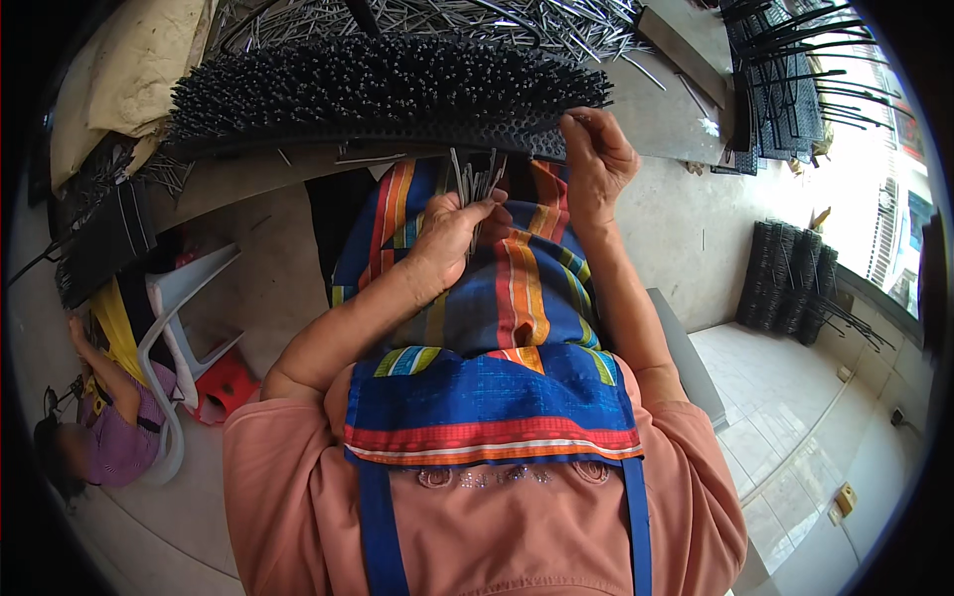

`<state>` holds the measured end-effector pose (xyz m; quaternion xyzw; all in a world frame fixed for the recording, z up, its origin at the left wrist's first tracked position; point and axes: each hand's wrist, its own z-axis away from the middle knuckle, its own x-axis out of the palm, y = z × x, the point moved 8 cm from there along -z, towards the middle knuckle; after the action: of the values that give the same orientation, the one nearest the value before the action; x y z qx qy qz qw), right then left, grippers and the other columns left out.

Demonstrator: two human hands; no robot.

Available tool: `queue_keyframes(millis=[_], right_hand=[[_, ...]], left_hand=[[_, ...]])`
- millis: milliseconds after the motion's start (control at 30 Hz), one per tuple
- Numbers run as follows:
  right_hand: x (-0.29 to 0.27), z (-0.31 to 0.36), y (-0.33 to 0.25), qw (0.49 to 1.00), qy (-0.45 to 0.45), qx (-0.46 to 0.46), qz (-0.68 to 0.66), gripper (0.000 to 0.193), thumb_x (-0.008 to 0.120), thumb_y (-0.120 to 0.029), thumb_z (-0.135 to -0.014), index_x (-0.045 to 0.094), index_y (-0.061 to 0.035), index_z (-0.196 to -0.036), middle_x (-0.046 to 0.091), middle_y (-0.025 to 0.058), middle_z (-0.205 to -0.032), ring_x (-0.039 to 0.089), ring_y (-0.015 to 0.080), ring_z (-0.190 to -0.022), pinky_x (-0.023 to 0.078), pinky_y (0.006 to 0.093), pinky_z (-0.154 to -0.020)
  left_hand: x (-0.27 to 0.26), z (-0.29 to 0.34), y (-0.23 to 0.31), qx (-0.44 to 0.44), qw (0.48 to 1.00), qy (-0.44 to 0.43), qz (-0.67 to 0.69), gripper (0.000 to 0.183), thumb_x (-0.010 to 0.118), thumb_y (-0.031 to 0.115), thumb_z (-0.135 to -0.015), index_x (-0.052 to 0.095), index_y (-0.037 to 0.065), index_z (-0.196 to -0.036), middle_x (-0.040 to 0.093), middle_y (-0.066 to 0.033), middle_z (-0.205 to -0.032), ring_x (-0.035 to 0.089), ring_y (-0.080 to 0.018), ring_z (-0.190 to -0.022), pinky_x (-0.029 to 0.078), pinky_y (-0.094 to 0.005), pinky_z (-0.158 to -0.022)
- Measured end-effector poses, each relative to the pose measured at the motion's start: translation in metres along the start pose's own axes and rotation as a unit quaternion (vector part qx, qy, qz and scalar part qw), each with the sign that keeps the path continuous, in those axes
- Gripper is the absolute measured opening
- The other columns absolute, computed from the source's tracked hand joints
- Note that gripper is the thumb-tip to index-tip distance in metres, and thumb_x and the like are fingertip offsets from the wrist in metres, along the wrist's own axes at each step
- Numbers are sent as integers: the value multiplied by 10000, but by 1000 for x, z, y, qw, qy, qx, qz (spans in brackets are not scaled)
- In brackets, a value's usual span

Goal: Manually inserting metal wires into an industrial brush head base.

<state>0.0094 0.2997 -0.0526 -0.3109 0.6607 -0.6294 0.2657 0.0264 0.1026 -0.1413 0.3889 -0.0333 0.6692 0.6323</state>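
My left hand [444, 238] is closed around a bundle of thin grey metal strips [467, 177], held upright over my lap, their upper ends fanning out. In front of me lies a long, curved black perforated panel [527, 137]. Dense rows of short black pins [378, 84] with shiny tips cover most of it, while bare holes show along its near right edge. Close beside that right end, my right hand [604, 169] is raised with thumb and fingers pinched together. Whatever sits between those fingertips is too small to make out. A striped blue apron [517, 288] covers my lap.
Loose metal strips [576, 25] are heaped behind the panel, near a flat bar [681, 57]. More black panels with long rods [780, 89] stand at far right; dark racks [785, 283] rest on the floor. At left are another person [124, 437], a grey chair [194, 278] and a red stool [227, 389].
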Motion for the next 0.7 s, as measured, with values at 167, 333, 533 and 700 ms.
queue_keyframes(millis=[167, 333, 533, 700], right_hand=[[12, -5, -29, 969, -45, -178, 165, 97, 677, 76, -818, 684, -7, -867, 619, -22, -786, 526, 38, -705, 413, 178, -633], [11, -7, -22, 974, -56, -161, 148, 102, 682, 81, -802, 683, -1, -861, 619, -6, -786, 524, 40, -675, 416, 185, -596], [22, -3, -18, 957, -88, -181, 209, 115, 720, 60, -759, 679, 3, -851, 641, 67, -781, 588, 126, -648, 455, 240, -589], [27, 3, -12, 938, -66, -171, 294, 143, 715, 59, -765, 708, -14, -888, 639, 36, -773, 558, 90, -621, 439, 224, -560]], left_hand=[[7, -1, -2, 18, 993, -71, -92, 192, 528, 48, -921, 668, 0, -1045, 701, -80, -874, 672, -150, -758, 544, -282, -689], [9, 0, 5, 16, 992, -63, -109, 202, 532, 69, -927, 656, 12, -1075, 700, -77, -873, 662, -141, -744, 519, -265, -651], [16, 1, 17, 30, 996, -56, -66, 205, 530, 53, -930, 646, 32, -1098, 709, -97, -904, 678, -162, -750, 525, -270, -645], [15, -2, 17, 18, 999, -41, -23, 165, 566, 31, -894, 646, 15, -1037, 711, -118, -853, 685, -169, -709, 533, -276, -603]])
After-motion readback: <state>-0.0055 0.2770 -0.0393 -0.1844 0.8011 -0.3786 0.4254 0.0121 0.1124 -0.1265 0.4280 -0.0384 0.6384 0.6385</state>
